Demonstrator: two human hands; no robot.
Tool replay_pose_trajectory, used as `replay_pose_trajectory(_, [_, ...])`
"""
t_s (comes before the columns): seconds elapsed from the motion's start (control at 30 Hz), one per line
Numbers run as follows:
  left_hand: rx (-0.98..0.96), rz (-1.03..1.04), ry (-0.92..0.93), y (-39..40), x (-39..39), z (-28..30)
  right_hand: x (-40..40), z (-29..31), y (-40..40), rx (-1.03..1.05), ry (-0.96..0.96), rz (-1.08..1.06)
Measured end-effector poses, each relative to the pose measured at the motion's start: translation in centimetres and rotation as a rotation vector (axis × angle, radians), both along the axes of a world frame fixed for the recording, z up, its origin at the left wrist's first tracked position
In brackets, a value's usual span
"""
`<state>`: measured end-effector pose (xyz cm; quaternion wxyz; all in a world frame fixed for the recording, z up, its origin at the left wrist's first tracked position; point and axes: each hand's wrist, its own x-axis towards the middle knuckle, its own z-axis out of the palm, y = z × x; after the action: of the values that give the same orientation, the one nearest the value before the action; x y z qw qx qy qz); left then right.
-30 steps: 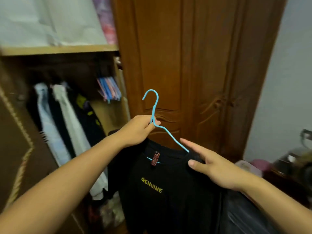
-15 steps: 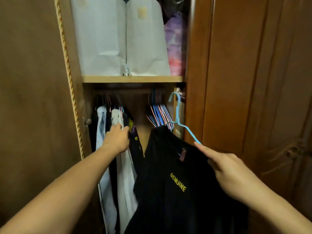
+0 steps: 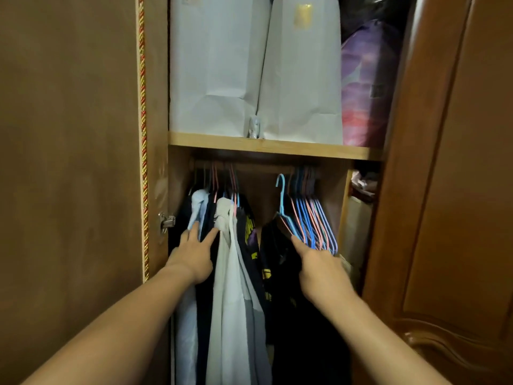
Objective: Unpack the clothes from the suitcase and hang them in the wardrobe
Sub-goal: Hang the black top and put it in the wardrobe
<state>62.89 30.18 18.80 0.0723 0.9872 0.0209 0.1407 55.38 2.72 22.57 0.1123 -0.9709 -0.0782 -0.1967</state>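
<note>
Step in hand: seating hook of light-blue wire hanger on dark wooden rail.

Left hand: fingers straight and spread, pressing hung garments leftward, touching pale-blue shirt and grey-white shirt; gripping nothing. Worth holding that gap wide.

Right hand: at shoulder of black T-shirt, beside bunch of empty blue and pink wire hangers; grip hidden behind hand, cannot tell. Hook just below rail, apparently not yet over. Best lifted clear of empty bunch, then lowered into gap, so wires avoid tangling.

Counts: hands, two. White paper bags on upper wooden shelf, two. Purple-pink bundle, one. Hung garments, at least four; overlap prevents exact count. Empty hangers, several, uncountable.
</note>
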Motion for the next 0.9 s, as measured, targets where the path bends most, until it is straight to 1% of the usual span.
replay_pose_trajectory(0.03, [-0.052, 0.0, 0.005, 0.2, 0.2, 0.1, 1.6, -0.6, 0.7, 0.048, 0.02, 0.02])
replay_pose_trajectory(0.1, [-0.178, -0.007, 0.004, 0.7, 0.7, -0.1, 4.9, -1.1, 1.2, 0.102, -0.001, 0.037])
replay_pose_trajectory(0.27, [-0.37, -0.018, -0.031, 1.7, 2.0, 0.7, 13.1, 2.8, 2.2, 0.11, -0.168, 0.042])
replay_pose_trajectory(0.37, [-0.499, -0.015, -0.052, 2.2, 2.5, 1.1, 16.1, 3.9, 4.2, 0.093, -0.085, 0.037])
replay_pose_trajectory(0.5, [-0.514, -0.054, -0.078, 2.6, 2.3, 0.4, 19.7, 3.4, 4.2, 0.119, -0.024, 0.016])
replay_pose_trajectory(0.63, [-0.513, -0.03, -0.084, 2.8, 2.5, 0.3, 21.4, 3.0, 3.0, 0.077, 0.07, 0.072])
replay_pose_trajectory(0.7, [-0.511, -0.026, -0.101, 2.5, 2.3, 0.5, 21.2, 2.1, 2.8, 0.1, 0.097, 0.096])
replay_pose_trajectory(0.77, [-0.497, -0.038, -0.116, 2.1, 2.0, 0.5, 20.8, 0.6, 2.9, 0.225, 0.07, 0.11])
replay_pose_trajectory(0.83, [-0.488, -0.053, -0.112, 2.0, 1.5, 0.5, 19.5, -1.9, 3.1, 0.482, 0.06, 0.133])
replay_pose_trajectory(0.9, [-0.493, -0.063, -0.107, 1.9, 1.3, 0.6, 18.2, -4.5, 3.4, 0.658, 0.042, 0.159])
